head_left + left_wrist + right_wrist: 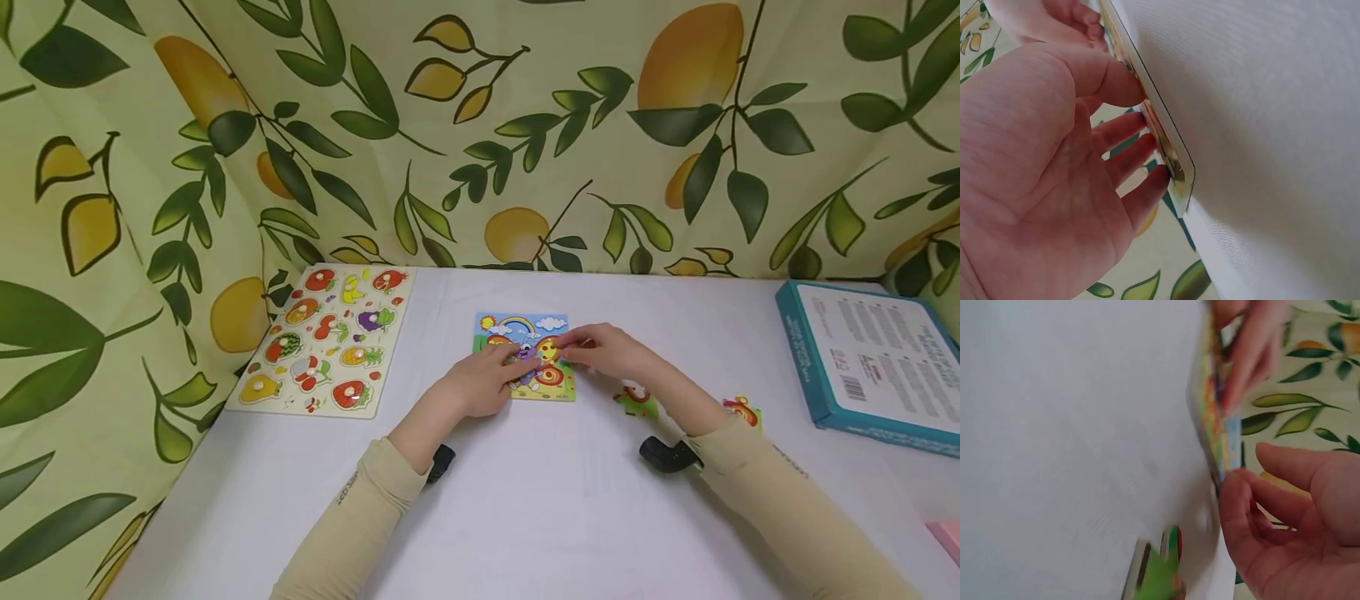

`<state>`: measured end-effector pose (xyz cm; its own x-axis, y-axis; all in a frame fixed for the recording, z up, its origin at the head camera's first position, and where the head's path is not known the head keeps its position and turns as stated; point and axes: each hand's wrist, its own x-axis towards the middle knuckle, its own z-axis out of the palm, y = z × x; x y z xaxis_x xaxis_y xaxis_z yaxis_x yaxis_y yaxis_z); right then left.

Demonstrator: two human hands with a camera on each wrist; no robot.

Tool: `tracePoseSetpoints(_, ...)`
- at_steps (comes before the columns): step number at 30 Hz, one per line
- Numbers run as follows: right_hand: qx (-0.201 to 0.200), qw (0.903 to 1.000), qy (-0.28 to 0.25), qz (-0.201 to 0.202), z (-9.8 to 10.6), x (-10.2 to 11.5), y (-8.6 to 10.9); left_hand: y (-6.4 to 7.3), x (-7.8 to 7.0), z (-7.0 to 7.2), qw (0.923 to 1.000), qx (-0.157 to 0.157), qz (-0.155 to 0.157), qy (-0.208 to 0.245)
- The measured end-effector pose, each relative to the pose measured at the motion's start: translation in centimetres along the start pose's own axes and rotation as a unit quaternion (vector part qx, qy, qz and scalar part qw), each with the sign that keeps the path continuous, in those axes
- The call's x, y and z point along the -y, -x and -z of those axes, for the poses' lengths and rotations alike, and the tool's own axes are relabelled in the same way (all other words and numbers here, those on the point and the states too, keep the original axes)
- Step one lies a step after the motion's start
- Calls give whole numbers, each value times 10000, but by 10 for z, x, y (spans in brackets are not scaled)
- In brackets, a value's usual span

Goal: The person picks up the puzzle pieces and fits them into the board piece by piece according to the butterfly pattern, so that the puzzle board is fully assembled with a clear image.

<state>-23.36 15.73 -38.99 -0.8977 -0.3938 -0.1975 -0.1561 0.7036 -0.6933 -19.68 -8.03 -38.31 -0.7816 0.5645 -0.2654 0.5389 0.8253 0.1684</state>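
Note:
In the head view, a small picture puzzle (561, 392) with a rainbow and a butterfly lies on the white table. My left hand (480, 385) rests on its left and middle part, fingertips spread over the picture and covering some of it. At the right edge my right hand (611, 354) touches the puzzle with bent fingers. The right wrist view shows the right thumb (1282, 461) apart from those fingers, with nothing between. Beside the right wrist lie a green loose puzzle piece (637, 403) and a second piece (744, 412), partly hidden by the sleeve.
A fruit peg board (288, 385) lies at the left. A teal and white box (877, 358) lies at the right, and a pink object (947, 537) shows at the right edge. Patterned cloth (525, 150) hangs behind the table. Black wrist mounts (666, 456) sit under the forearms.

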Motion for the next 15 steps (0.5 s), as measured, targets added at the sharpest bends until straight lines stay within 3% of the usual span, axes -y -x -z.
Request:
tracePoseSetpoints(9,-547,9932,978,304,27,-29,78,3,8,-6,9973,-447,-267,526)
tracePoseSetpoints(15,-659,9890,1169,625,26,-50,106,22,11,-3,9913,-770,-285,1026)
